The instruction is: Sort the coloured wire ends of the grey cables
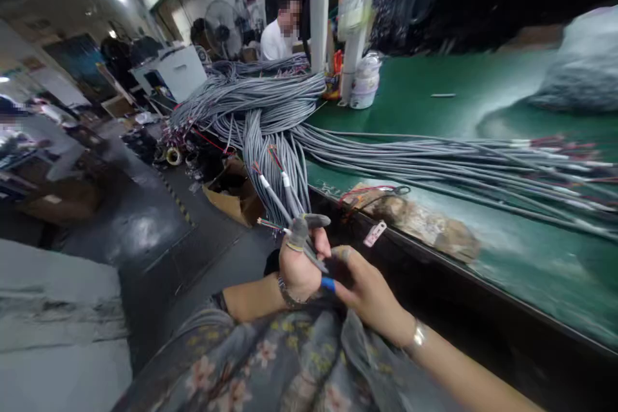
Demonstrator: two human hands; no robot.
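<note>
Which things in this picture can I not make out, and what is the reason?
Head view: full shape of the blue thing, hidden between the left hand and right hand.
Head view: cable ends on the bench's right, blurred.
Head view: rest of the pale bag, cut off by the right edge.
Head view: marks on the tag, too small.
</note>
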